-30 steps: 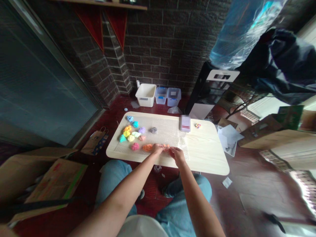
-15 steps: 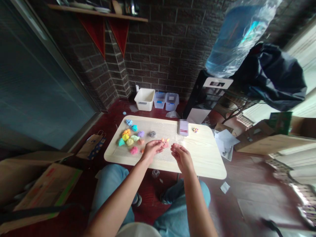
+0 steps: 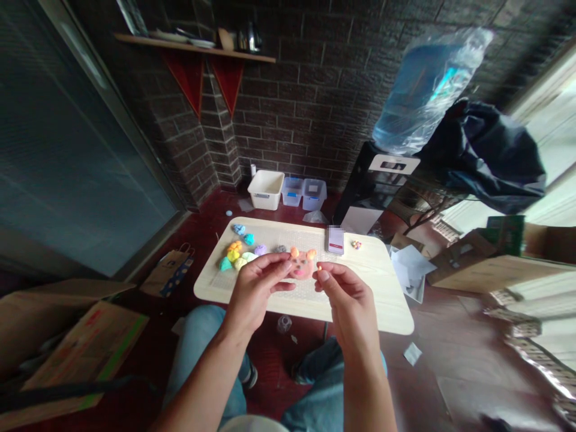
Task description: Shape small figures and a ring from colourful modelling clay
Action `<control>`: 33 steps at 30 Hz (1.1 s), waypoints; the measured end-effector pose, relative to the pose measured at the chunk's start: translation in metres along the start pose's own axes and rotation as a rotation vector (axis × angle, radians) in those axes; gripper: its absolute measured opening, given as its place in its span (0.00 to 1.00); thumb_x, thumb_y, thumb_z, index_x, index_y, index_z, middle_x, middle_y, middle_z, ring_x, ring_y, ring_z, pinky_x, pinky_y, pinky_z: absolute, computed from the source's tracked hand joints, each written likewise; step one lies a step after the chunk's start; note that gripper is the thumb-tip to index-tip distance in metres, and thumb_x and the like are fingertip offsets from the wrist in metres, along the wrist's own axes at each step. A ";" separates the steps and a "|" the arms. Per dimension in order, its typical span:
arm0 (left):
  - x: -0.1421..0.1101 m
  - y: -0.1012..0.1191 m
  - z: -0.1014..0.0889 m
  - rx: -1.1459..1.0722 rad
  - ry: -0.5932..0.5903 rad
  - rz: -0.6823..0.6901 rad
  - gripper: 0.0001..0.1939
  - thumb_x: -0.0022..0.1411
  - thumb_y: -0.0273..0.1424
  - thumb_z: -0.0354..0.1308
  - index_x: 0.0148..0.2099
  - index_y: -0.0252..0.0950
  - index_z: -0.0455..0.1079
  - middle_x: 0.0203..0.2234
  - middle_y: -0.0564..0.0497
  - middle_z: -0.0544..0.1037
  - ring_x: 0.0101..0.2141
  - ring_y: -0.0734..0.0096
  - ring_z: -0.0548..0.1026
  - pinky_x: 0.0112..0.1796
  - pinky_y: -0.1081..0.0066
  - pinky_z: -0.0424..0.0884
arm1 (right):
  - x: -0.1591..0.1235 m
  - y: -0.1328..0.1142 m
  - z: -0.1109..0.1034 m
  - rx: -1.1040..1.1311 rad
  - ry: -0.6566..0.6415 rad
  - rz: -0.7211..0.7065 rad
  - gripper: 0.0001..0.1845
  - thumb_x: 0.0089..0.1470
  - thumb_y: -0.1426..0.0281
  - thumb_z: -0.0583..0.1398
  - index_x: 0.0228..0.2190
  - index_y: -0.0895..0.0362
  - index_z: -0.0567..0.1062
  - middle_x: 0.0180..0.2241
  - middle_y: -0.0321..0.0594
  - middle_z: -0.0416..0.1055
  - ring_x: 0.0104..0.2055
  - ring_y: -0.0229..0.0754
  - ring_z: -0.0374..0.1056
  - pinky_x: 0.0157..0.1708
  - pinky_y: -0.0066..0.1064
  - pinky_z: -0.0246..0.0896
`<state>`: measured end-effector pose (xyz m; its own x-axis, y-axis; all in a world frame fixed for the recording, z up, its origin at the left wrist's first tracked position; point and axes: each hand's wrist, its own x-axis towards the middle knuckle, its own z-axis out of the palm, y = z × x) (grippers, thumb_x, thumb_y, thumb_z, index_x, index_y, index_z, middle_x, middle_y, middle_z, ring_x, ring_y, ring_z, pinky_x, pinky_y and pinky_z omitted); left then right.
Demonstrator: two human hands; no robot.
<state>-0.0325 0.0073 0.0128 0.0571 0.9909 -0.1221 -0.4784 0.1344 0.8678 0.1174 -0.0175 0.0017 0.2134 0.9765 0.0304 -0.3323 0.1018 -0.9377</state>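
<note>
My left hand pinches the edge of a pink clay animal face. The face has two orange ears on top, dark eyes and a brighter pink patch low down. Just right of it, my right hand holds a tiny orange clay piece between thumb and forefinger, apart from the face. Both hands are raised above the table. Beyond my left hand lie several lumps of coloured clay, among them a yellow lump, a green lump and a purple lump. A grey lump sits behind the face.
A phone stands at the table's back edge, with a small multicoloured cluster to its right. On the floor behind are a white bin and two clear boxes. A water dispenser stands at the back right.
Both hands have come up closer to the camera, bringing the pink clay face with them, so it looks larger. The tiny orange piece now shows in my right fingertips.
</note>
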 end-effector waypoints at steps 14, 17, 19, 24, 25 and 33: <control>-0.016 0.011 0.005 0.019 0.007 0.036 0.12 0.49 0.32 0.70 0.38 0.34 0.78 0.31 0.49 0.82 0.29 0.71 0.80 0.24 0.78 0.76 | -0.016 -0.020 0.004 -0.075 -0.001 -0.108 0.04 0.50 0.67 0.68 0.31 0.51 0.81 0.27 0.34 0.75 0.30 0.36 0.67 0.34 0.30 0.62; -0.017 0.011 0.006 0.033 0.015 0.036 0.13 0.49 0.32 0.71 0.38 0.33 0.78 0.32 0.48 0.82 0.29 0.69 0.80 0.24 0.77 0.76 | -0.017 -0.020 0.005 -0.069 0.017 -0.105 0.05 0.49 0.67 0.68 0.31 0.52 0.81 0.27 0.34 0.75 0.30 0.37 0.67 0.34 0.31 0.62; -0.018 0.011 0.006 0.042 0.019 0.037 0.14 0.48 0.32 0.71 0.38 0.33 0.78 0.32 0.48 0.82 0.29 0.68 0.80 0.24 0.77 0.76 | -0.018 -0.021 0.006 -0.071 0.031 -0.098 0.05 0.48 0.66 0.68 0.31 0.52 0.81 0.27 0.35 0.75 0.30 0.37 0.66 0.33 0.31 0.61; -0.020 0.011 0.007 0.041 0.007 0.041 0.13 0.49 0.32 0.71 0.38 0.33 0.78 0.31 0.49 0.83 0.30 0.68 0.81 0.24 0.77 0.77 | -0.019 -0.022 0.008 -0.067 0.040 -0.089 0.06 0.49 0.65 0.68 0.30 0.53 0.81 0.25 0.35 0.73 0.28 0.36 0.63 0.29 0.29 0.59; -0.020 0.011 0.007 0.036 0.002 0.043 0.13 0.49 0.32 0.70 0.38 0.34 0.78 0.31 0.49 0.83 0.30 0.68 0.81 0.24 0.77 0.77 | -0.020 -0.022 0.009 -0.062 0.038 -0.088 0.06 0.49 0.65 0.68 0.30 0.53 0.81 0.24 0.34 0.73 0.28 0.36 0.63 0.29 0.29 0.59; -0.023 0.012 0.008 0.032 -0.010 0.056 0.10 0.50 0.31 0.70 0.37 0.36 0.78 0.32 0.51 0.83 0.29 0.71 0.81 0.24 0.79 0.76 | -0.020 -0.024 0.010 -0.081 0.055 -0.101 0.07 0.48 0.65 0.68 0.31 0.54 0.81 0.24 0.33 0.72 0.26 0.34 0.63 0.27 0.27 0.59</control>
<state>-0.0321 -0.0134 0.0300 0.0404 0.9968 -0.0683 -0.4530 0.0792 0.8880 0.1115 -0.0379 0.0269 0.2924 0.9501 0.1091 -0.2314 0.1810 -0.9559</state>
